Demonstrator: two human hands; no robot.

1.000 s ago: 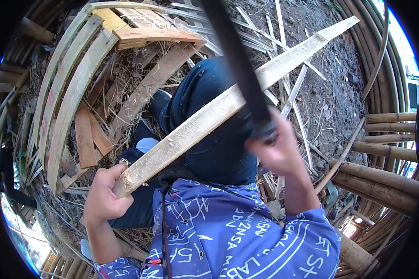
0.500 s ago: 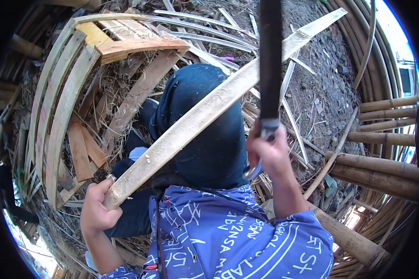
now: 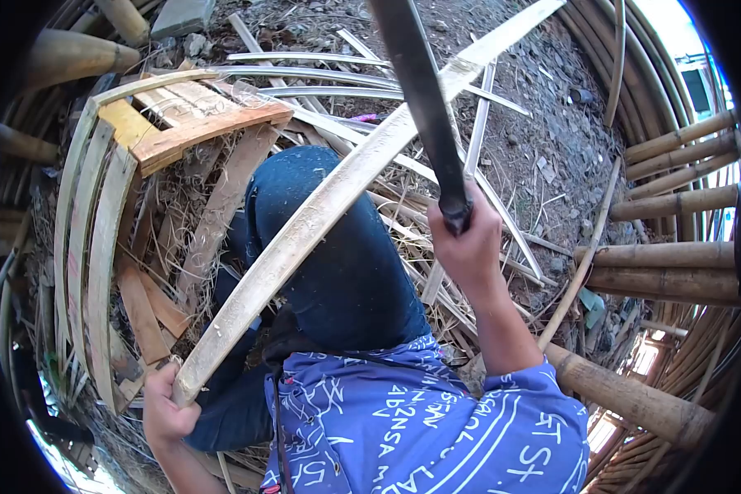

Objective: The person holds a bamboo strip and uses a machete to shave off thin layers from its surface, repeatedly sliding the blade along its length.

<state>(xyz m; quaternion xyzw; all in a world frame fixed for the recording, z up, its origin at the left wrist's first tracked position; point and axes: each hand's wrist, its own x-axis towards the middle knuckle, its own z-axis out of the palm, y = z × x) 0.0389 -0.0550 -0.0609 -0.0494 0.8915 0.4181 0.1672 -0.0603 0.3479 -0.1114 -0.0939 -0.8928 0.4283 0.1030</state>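
While the near end of a long bamboo slat (image 3: 321, 206) is gripped by the closed left hand (image 3: 166, 412) at 7 o'clock, a dark blade (image 3: 420, 99) is clenched in the right hand (image 3: 468, 243), raised toward 12 across the slat, above a knee in blue jeans (image 3: 346, 272).

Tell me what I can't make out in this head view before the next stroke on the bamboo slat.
- Blade: its tip is cut off by the top edge of the head view.
- Blade handle: covered by the right hand.
- Bamboo slat: near end wrapped by the left hand; far end runs off the top edge.
- Feet: hidden under the knee and the litter.
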